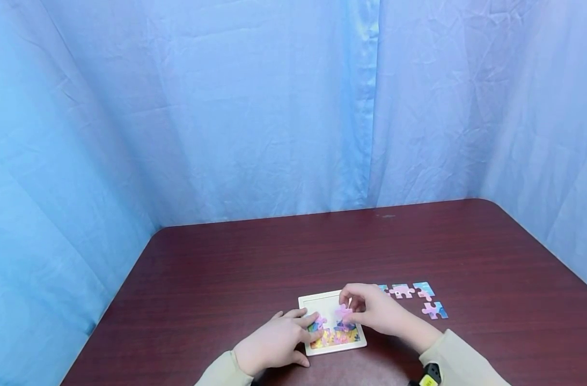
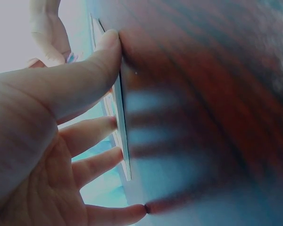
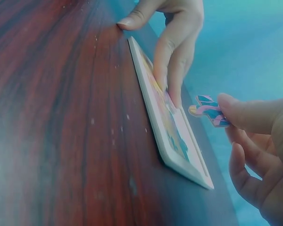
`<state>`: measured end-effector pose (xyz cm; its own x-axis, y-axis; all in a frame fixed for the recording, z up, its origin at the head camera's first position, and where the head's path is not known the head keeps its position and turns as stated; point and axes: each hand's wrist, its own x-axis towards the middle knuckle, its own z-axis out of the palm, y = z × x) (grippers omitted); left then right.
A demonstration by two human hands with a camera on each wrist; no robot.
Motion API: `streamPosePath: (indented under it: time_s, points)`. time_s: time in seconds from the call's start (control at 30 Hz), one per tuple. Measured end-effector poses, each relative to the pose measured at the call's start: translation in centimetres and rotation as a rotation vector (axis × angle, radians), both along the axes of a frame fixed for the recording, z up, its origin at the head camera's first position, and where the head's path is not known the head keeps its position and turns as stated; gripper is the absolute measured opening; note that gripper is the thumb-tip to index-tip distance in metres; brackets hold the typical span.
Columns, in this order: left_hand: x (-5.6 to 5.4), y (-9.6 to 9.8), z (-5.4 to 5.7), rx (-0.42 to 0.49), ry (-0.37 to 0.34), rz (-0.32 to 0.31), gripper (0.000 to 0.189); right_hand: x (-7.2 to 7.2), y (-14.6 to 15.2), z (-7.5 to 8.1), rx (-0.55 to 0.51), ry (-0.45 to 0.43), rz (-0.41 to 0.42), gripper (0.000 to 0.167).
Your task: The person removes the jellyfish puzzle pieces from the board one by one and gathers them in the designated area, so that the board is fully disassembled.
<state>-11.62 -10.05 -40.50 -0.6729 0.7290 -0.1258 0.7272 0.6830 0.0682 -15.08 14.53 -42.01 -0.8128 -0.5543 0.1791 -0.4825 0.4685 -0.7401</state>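
A square puzzle tray with a pale rim lies on the table, its lower part filled with yellow, pink and blue pieces. My left hand is spread over its left side, with fingertips on the tray and pieces and the thumb at the near left corner. Between thumb and fingers, my right hand pinches a pink and blue puzzle piece. In the right wrist view this piece is held above the tray, apart from it. The bare upper part of the tray is partly covered by the right hand in the head view.
Loose puzzle pieces lie right of the tray: a pink one, a blue and pink one, another nearer, and one partly behind the right hand. Blue curtains surround the dark red table.
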Motion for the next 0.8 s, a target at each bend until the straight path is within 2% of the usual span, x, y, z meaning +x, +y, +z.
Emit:
streamPosePath:
  time_s: [0.43,0.7,0.8]
  points:
    - [0.0,0.0,0.1,-0.013,0.004,-0.002,0.053,0.2,4.0,0.7,-0.036,-0.004,-0.022,0.027]
    - [0.1,0.1,0.2,-0.002,0.004,0.002,0.053,-0.1,6.8,0.8,-0.053,-0.007,0.022,0.027]
    - [0.2,0.1,0.2,-0.003,0.006,0.001,0.053,0.0,7.7,1.0,-0.028,0.013,0.005,0.028]
